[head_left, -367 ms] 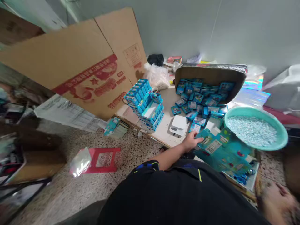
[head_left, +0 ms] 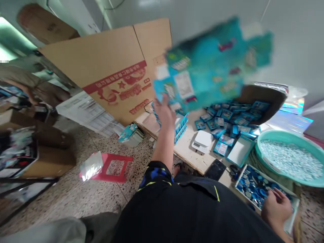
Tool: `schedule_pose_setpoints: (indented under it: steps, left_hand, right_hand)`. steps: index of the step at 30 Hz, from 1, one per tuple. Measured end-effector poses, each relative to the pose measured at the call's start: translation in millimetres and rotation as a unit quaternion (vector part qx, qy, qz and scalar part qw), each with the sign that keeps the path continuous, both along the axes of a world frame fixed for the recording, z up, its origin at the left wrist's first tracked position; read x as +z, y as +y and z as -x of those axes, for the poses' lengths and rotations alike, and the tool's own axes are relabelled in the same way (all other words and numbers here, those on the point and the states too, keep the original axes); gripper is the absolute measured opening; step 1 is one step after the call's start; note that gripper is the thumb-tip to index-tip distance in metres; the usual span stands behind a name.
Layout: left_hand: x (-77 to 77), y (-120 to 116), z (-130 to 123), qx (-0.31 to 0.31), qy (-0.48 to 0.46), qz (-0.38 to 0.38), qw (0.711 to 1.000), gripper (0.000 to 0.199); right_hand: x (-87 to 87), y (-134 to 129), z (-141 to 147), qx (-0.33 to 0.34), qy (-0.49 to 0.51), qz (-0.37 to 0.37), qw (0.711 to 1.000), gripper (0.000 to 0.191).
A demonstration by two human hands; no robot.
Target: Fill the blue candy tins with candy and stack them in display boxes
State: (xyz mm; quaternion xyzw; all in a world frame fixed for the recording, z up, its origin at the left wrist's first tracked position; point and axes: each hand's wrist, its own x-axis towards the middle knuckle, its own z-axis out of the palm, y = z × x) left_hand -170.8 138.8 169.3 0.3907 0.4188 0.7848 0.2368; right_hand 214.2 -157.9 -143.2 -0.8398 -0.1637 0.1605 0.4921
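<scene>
A large flat teal carton sheet (head_left: pixel 210 71), blurred by motion, hangs in the air in front of the wall. My left hand (head_left: pixel 165 114) grips its lower left corner, above stacked blue boxes (head_left: pixel 181 128). My right hand (head_left: pixel 277 206) is over a white tray (head_left: pixel 291 224) of small blue round pieces (head_left: pixel 253 185), its fingers curled together; what they hold, if anything, is too small to tell. Between the hands a white scale (head_left: pixel 203 140) and an open teal box (head_left: pixel 241 151) lie on the table.
A teal basin (head_left: pixel 265 162) of small pellets stands at the right. Small blue packs (head_left: pixel 226 114) spill from a cardboard box. A black phone (head_left: pixel 215 169) lies at the table's front edge. A big cardboard panel (head_left: pixel 108 67) and a red stool (head_left: pixel 111 168) are at the left.
My left hand has lifted the teal sheet from the table's right side up and to the left. The tray is uncovered, and my right hand has moved over it. The view has shifted.
</scene>
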Motion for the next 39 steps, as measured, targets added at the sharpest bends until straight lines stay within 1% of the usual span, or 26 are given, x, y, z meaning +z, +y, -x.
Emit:
schedule_pose_setpoints:
  steps: [1, 2, 3, 4, 5, 6, 7, 8, 10, 12, 15, 17, 18, 20, 22, 23, 24, 25, 27, 28, 31, 33, 34, 36, 37, 39]
  left_hand:
    - [20.8, 9, 31, 0.079, 0.011, -0.035, 0.996, 0.032]
    - [38.5, 17, 63, 0.139, 0.028, -0.065, 0.988, 0.032]
    - [52.2, 23, 93, 0.224, 0.104, -0.09, 0.965, 0.033]
    - [61.5, 28, 122, 0.271, 0.192, -0.088, 0.939, 0.032]
    - [65.9, 33, 148, 0.292, 0.274, -0.068, 0.914, 0.031]
    - [65.7, 38, 171, 0.305, 0.347, -0.04, 0.886, 0.029]
    - [61.1, 43, 192, 0.3, 0.41, -0.007, 0.861, 0.027]
    - [52.8, 47, 210, 0.292, 0.456, 0.026, 0.84, 0.024]
    - [27.3, 54, 241, 0.284, 0.499, 0.089, 0.814, 0.018]
    - [-5.1, 58, 266, 0.298, 0.495, 0.154, 0.801, 0.014]
    - [-54.5, 64, 295, 0.309, 0.48, 0.239, 0.785, 0.017]
    - [-81.2, 71, 312, 0.296, 0.476, 0.272, 0.782, 0.019]
    - [-92.0, 76, 320, 0.291, 0.473, 0.273, 0.786, 0.02]
    - [-109.8, 89, 337, 0.292, 0.463, 0.24, 0.801, 0.021]
    - [-127.1, 102, 351, 0.285, 0.465, 0.189, 0.816, 0.025]
    - [-137.5, 107, 357, 0.266, 0.475, 0.171, 0.821, 0.028]
    - [-149.7, 111, 359, 0.229, 0.492, 0.169, 0.823, 0.031]
    - [-164.0, 112, 360, 0.178, 0.513, 0.179, 0.82, 0.035]
    - [-198.2, 110, 354, 0.053, 0.552, 0.218, 0.803, 0.042]
    - [-217.2, 107, 349, 0.007, 0.561, 0.233, 0.794, 0.043]
    - [-272.6, 92, 331, -0.084, 0.566, 0.269, 0.774, 0.039]
    - [-302.0, 84, 322, -0.126, 0.557, 0.304, 0.763, 0.036]
    - [-313.3, 80, 319, -0.147, 0.549, 0.32, 0.758, 0.034]
    - [-329.5, 75, 315, -0.184, 0.53, 0.344, 0.753, 0.026]
    - [-334.7, 73, 314, -0.196, 0.517, 0.354, 0.754, 0.023]
    - [-340.7, 69, 311, -0.198, 0.486, 0.373, 0.765, 0.024]
  right_hand:
    - [-0.3, 4, 12, 0.022, -0.001, 0.006, 1.0, 0.037]
    - [-0.8, 7, 24, 0.046, -0.005, 0.016, 0.999, 0.038]
    - [-1.8, 11, 35, 0.075, -0.012, 0.03, 0.997, 0.039]
    - [-3.5, 16, 45, 0.111, -0.022, 0.042, 0.993, 0.041]
    - [-6.0, 21, 54, 0.155, -0.032, 0.045, 0.986, 0.041]
    - [-9.1, 26, 63, 0.207, -0.041, 0.04, 0.977, 0.041]
    - [-12.8, 31, 70, 0.266, -0.047, 0.027, 0.962, 0.04]
    - [-16.7, 37, 77, 0.324, -0.048, 0.01, 0.945, 0.039]
    - [-24.5, 47, 88, 0.419, -0.033, -0.015, 0.907, 0.035]
    - [-30.6, 56, 95, 0.472, -0.022, -0.01, 0.881, 0.034]
    - [-34.3, 71, 102, 0.498, -0.039, 0.013, 0.866, 0.034]
    - [-32.8, 84, 107, 0.513, -0.06, 0.028, 0.856, 0.033]
    - [-31.0, 92, 109, 0.517, -0.069, 0.035, 0.852, 0.031]
    - [-26.2, 108, 118, 0.513, -0.087, 0.049, 0.853, 0.031]
    - [-20.8, 123, 129, 0.491, -0.102, 0.066, 0.863, 0.033]
    - [-18.4, 130, 135, 0.478, -0.105, 0.076, 0.869, 0.036]
    - [-16.3, 136, 141, 0.47, -0.104, 0.084, 0.872, 0.038]
    - [-14.7, 141, 148, 0.464, -0.101, 0.091, 0.875, 0.04]
    - [-13.1, 145, 160, 0.453, -0.094, 0.103, 0.88, 0.042]
    - [-13.1, 146, 166, 0.45, -0.091, 0.11, 0.881, 0.042]
    - [-14.6, 138, 178, 0.449, -0.081, 0.122, 0.882, 0.039]
    - [-13.9, 128, 183, 0.446, -0.079, 0.117, 0.884, 0.034]
    - [-12.3, 122, 185, 0.44, -0.079, 0.114, 0.887, 0.03]
    - [-5.7, 111, 188, 0.425, -0.071, 0.113, 0.895, 0.024]
    - [-1.1, 106, 188, 0.421, -0.061, 0.115, 0.898, 0.021]
    - [9.3, 99, 186, 0.426, -0.032, 0.117, 0.896, 0.019]
